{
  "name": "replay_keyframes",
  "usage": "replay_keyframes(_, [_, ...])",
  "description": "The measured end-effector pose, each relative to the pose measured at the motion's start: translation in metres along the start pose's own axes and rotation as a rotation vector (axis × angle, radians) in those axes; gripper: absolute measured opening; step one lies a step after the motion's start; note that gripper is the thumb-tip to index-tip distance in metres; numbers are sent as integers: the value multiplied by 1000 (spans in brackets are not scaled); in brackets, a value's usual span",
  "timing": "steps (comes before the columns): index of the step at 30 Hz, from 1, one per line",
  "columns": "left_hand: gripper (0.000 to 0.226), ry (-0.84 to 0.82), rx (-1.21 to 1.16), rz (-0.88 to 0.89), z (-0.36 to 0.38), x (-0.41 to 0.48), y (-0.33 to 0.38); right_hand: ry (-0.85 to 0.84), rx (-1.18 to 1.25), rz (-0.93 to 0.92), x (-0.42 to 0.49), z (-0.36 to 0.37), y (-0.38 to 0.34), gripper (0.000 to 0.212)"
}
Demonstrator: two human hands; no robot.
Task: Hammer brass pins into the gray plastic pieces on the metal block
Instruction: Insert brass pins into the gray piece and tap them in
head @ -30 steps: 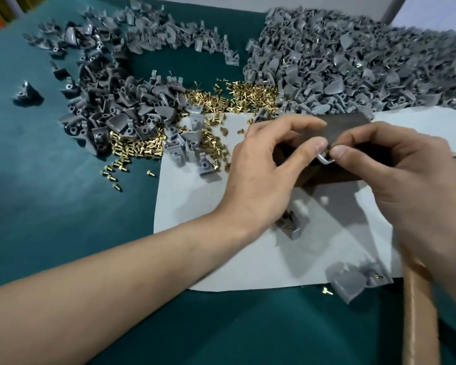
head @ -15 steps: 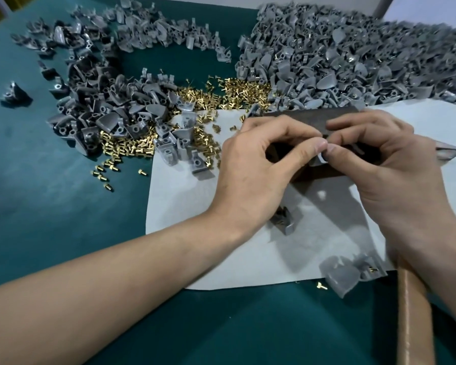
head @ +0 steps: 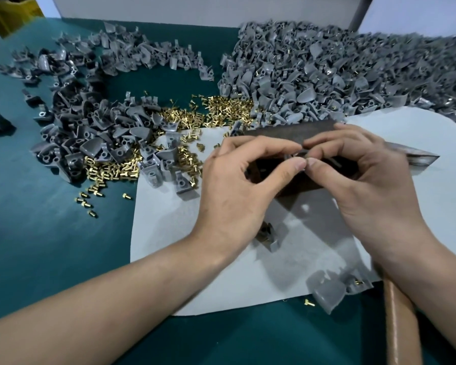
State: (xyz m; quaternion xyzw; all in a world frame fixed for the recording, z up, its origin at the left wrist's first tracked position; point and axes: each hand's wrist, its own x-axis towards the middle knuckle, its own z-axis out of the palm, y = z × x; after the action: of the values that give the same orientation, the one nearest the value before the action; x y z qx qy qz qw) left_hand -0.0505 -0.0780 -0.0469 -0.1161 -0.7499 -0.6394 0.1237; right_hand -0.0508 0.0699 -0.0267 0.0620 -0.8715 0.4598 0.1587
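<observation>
Both hands, left [head: 242,185] and right [head: 366,185], are curled fingertip to fingertip over the dark metal block [head: 287,130], pinching a small gray piece [head: 298,154]. It is mostly hidden, so I cannot tell whether a pin sits in it. The hammer handle [head: 400,325] lies unheld on the bench [head: 24,206] by the right wrist, so this piece is probably not yet struck. The big heap [head: 327,75] behind shows brass glints and is likely finished work, yet a pile [head: 90,133] of empty pieces and loose pins [head: 221,109] at left suggests plenty remains.
</observation>
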Motion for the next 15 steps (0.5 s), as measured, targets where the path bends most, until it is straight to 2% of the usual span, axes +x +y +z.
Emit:
replay_keyframes(4, [29, -17, 11, -34, 0, -1, 2, 8, 13, 10, 0, 0, 1, 14])
replay_keyframes(9, [29, -33, 47, -34, 2, 0, 3, -1, -44, -8, 0, 1, 3, 24])
replay_keyframes(15, [37, -34, 31, -73, 2, 0, 3, -11, -139, -124, -3, -2, 4, 17])
